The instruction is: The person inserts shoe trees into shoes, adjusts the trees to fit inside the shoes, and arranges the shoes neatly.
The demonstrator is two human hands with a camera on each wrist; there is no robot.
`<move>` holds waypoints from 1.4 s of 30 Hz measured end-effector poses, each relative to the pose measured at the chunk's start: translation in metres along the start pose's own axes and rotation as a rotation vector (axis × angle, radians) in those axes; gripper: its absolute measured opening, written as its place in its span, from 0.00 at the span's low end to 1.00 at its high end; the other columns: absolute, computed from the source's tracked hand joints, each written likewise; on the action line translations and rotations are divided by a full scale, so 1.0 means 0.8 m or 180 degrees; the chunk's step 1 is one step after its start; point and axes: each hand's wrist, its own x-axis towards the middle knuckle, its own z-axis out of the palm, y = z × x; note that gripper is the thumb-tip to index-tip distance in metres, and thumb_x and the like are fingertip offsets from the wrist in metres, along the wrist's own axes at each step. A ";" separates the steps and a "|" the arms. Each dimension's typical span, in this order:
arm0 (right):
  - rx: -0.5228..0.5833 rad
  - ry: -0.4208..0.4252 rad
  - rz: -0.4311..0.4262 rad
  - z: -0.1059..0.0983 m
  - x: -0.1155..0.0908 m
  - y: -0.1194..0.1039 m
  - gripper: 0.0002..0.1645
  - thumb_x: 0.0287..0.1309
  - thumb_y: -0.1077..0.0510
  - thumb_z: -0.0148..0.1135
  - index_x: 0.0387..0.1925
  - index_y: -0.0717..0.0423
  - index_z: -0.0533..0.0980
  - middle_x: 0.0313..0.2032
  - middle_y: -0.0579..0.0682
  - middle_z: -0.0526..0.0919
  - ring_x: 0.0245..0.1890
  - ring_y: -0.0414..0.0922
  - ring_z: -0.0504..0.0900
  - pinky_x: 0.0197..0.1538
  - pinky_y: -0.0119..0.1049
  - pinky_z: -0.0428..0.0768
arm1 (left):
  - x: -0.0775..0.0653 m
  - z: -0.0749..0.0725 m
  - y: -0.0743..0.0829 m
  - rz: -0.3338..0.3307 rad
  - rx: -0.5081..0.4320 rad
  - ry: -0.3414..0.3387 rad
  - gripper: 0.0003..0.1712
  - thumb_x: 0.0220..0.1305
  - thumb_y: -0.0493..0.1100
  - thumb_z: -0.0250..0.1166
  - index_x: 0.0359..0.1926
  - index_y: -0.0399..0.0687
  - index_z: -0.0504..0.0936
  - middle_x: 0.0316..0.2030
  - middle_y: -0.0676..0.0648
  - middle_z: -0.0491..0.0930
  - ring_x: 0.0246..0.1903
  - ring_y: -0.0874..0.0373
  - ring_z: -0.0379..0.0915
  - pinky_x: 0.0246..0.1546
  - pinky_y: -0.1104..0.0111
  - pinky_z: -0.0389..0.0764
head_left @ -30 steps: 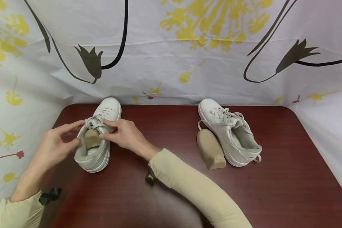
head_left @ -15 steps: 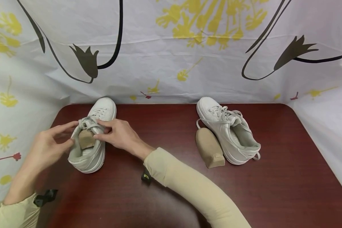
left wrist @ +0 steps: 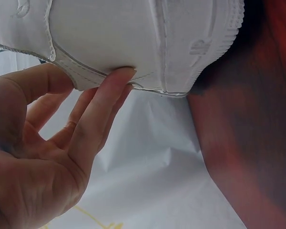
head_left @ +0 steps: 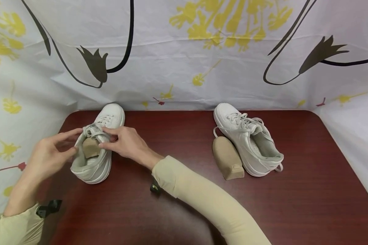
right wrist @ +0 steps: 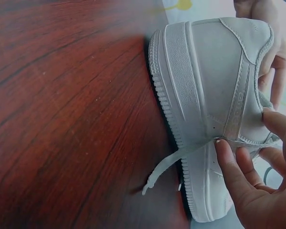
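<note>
At the left of the table stands a white sneaker with a beige shoe insert inside its opening and its laces bunched above. My left hand grips the near-left side by the collar; in the left wrist view its fingertips press the outer wall and the thumb meets the collar edge. My right hand holds the opposite side, thumb at the collar beside the insert. In the right wrist view its other fingers touch the outer side where a lace trails down. The thumb tips are partly hidden.
A second white sneaker stands on the right of the dark red table, laces loose. Against its left side lies another beige shoe insert. A white patterned cloth hangs behind and at both sides.
Both hands and the left sneaker have shifted slightly to the left over the table. The second sneaker and the loose insert stay put; the head view itself has swayed a little.
</note>
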 end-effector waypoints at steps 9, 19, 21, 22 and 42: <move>0.0026 -0.0031 0.0024 0.000 0.001 0.002 0.34 0.56 0.40 0.71 0.64 0.30 0.74 0.28 0.33 0.77 0.23 0.31 0.70 0.25 0.24 0.71 | -0.001 -0.002 0.000 -0.0162 0.0080 -0.0079 0.30 0.57 0.25 0.66 0.63 0.40 0.78 0.39 0.66 0.82 0.29 0.76 0.79 0.22 0.76 0.79; -0.0059 0.0000 0.0039 0.001 0.002 0.003 0.35 0.55 0.37 0.70 0.65 0.28 0.73 0.27 0.33 0.78 0.24 0.31 0.71 0.25 0.24 0.71 | 0.001 -0.003 -0.003 -0.0116 0.0137 -0.0042 0.30 0.56 0.26 0.67 0.62 0.43 0.79 0.41 0.74 0.77 0.31 0.80 0.77 0.23 0.79 0.77; -0.0082 0.0020 0.0046 0.001 0.001 0.004 0.35 0.55 0.37 0.70 0.65 0.27 0.72 0.26 0.33 0.78 0.24 0.31 0.71 0.24 0.24 0.71 | 0.002 -0.003 -0.004 -0.0128 0.0148 -0.0066 0.31 0.57 0.26 0.67 0.62 0.44 0.79 0.41 0.71 0.79 0.32 0.81 0.77 0.23 0.78 0.77; -0.0092 0.0026 0.0042 0.002 0.001 0.004 0.35 0.55 0.36 0.70 0.65 0.27 0.72 0.26 0.33 0.77 0.24 0.31 0.71 0.24 0.25 0.71 | 0.003 -0.003 -0.005 -0.0130 0.0154 -0.0075 0.31 0.57 0.27 0.68 0.63 0.44 0.79 0.41 0.70 0.79 0.32 0.81 0.77 0.23 0.78 0.76; -0.0146 0.0002 -0.0313 0.000 -0.006 0.015 0.36 0.61 0.38 0.65 0.70 0.31 0.67 0.32 0.34 0.79 0.31 0.29 0.74 0.32 0.23 0.72 | 0.001 -0.004 0.002 -0.0370 0.0421 -0.0314 0.27 0.72 0.46 0.60 0.69 0.45 0.71 0.32 0.42 0.82 0.25 0.69 0.73 0.26 0.75 0.67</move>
